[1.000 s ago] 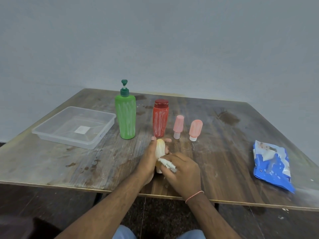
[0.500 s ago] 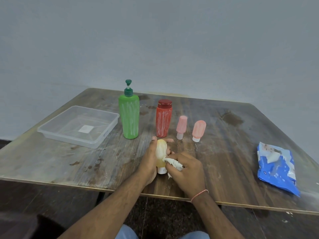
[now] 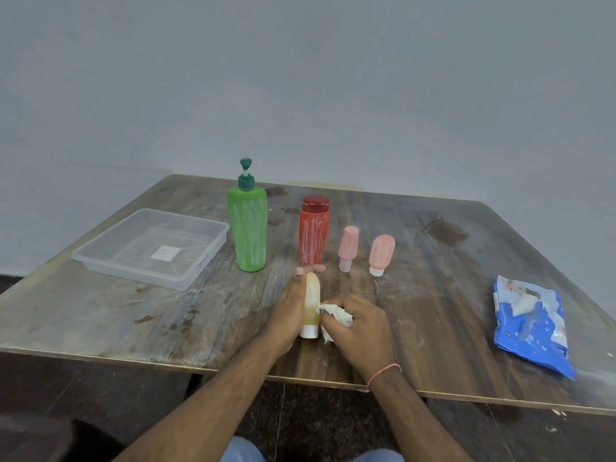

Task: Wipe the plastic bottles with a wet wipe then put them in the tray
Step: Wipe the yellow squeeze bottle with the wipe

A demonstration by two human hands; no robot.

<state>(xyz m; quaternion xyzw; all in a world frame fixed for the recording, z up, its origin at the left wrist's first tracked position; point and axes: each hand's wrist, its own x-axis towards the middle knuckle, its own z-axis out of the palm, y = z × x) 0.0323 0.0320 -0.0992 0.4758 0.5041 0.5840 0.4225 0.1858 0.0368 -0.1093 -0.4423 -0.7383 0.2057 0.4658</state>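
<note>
My left hand (image 3: pixel 289 306) grips a small yellow bottle (image 3: pixel 312 295) that stands on its white cap near the table's front edge. My right hand (image 3: pixel 361 323) holds a crumpled white wet wipe (image 3: pixel 335 314) pressed against the bottle's right side. Behind them stand a green pump bottle (image 3: pixel 248 228), a red bottle (image 3: pixel 313 236) and two small pink bottles (image 3: pixel 347 248) (image 3: pixel 381 254), all streaked with white marks. A clear plastic tray (image 3: pixel 186 273) lies at the left with nothing in it.
A blue wet-wipe pack (image 3: pixel 530 325) lies at the right of the wooden table (image 3: pixel 133 315). A grey wall rises behind the table's far edge. The front edge runs just under my wrists.
My right hand has rubbed the wipe along the yellow bottle's side, and my left hand keeps its grip. The view has shifted slightly; the other bottles stay in place.
</note>
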